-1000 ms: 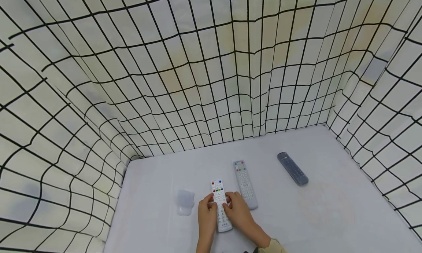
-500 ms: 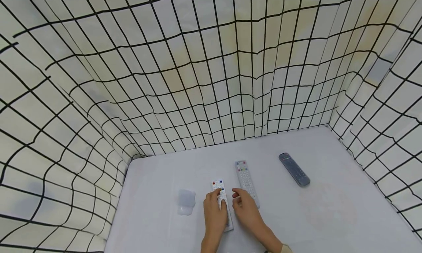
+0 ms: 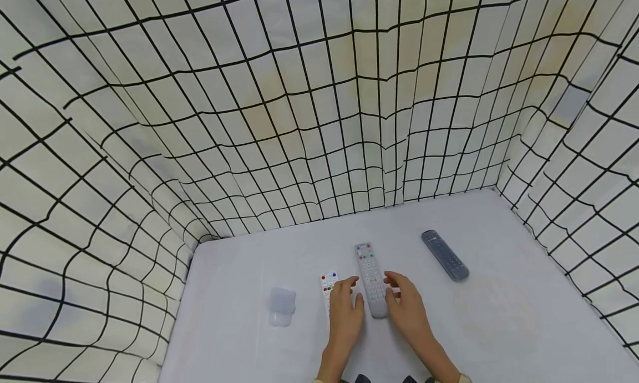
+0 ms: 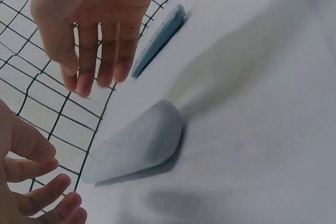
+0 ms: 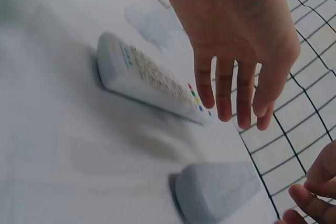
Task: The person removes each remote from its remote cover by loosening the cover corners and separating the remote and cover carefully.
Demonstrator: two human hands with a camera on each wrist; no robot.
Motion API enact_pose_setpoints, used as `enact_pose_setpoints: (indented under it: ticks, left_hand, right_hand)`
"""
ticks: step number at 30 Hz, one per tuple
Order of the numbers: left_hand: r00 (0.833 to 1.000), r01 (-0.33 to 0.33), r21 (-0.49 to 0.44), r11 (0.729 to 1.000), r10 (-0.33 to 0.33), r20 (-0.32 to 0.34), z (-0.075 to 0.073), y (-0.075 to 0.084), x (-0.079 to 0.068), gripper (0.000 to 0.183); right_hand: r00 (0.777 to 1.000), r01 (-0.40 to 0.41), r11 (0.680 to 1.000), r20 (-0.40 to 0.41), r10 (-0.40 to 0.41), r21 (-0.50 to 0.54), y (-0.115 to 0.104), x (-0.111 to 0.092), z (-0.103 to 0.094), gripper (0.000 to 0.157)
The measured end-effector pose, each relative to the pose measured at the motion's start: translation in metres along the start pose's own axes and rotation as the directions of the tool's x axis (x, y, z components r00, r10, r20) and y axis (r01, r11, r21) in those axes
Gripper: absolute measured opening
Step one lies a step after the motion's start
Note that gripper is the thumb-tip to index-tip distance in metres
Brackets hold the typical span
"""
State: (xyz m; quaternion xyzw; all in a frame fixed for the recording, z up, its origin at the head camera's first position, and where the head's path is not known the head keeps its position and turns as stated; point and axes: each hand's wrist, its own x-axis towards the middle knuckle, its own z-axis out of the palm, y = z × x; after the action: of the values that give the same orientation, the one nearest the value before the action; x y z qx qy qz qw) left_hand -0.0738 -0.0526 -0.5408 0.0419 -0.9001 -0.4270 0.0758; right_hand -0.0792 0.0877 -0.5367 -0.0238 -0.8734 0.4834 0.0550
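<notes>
A pale grey remote control (image 3: pixel 371 280) with coloured buttons at its far end lies between my two hands. My left hand (image 3: pixel 345 313) hovers on its left side, fingers loosely bent and apart from it. On its right my right hand (image 3: pixel 406 305) stands with fingertips close to the edge, holding nothing; in the left wrist view a gap shows between the right hand (image 4: pixel 100 24) and the grey remote (image 4: pixel 139 142). A white remote control (image 3: pixel 328 282) lies left of it, its near part hidden by my left hand in the head view but visible in the right wrist view.
A dark grey remote control (image 3: pixel 445 255) lies slanted to the right. Left of the hands are translucent plastic pieces (image 3: pixel 282 305). The white-covered table (image 3: pixel 239 272) meets white walls with a black grid (image 3: pixel 319 122) at the back and sides.
One second ago both hands held the white remote. The right hand came off first, then the left. Both have moved right to either side of the grey remote; the remotes stay in place.
</notes>
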Motion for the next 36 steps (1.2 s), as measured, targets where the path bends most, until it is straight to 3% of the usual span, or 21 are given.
enact_pose_setpoints:
  ticks: [12,25,31,36]
  left_hand:
    - [0.985,0.028,-0.071,0.997,-0.015,0.171,0.016,0.015,0.004,0.040]
    - [0.968,0.015,-0.137,0.990,0.020,0.252,0.027,0.032,0.007,0.040]
    - [0.951,0.074,-0.213,0.974,-0.005,0.309,0.043,0.039,0.011,0.038]
    - [0.917,0.188,-0.336,0.923,-0.042,0.397,0.057,0.047,0.016,0.039]
  right_hand:
    - [0.984,0.028,0.994,-0.174,-0.046,-0.101,0.022,0.003,-0.039,0.037]
    - [0.968,-0.006,0.995,-0.250,-0.019,-0.100,0.036,0.009,-0.072,0.039]
    - [0.952,0.018,0.993,-0.301,-0.053,-0.119,0.044,0.013,-0.083,0.037]
    - [0.949,-0.018,0.992,-0.315,-0.023,-0.127,0.052,0.020,-0.090,0.039]
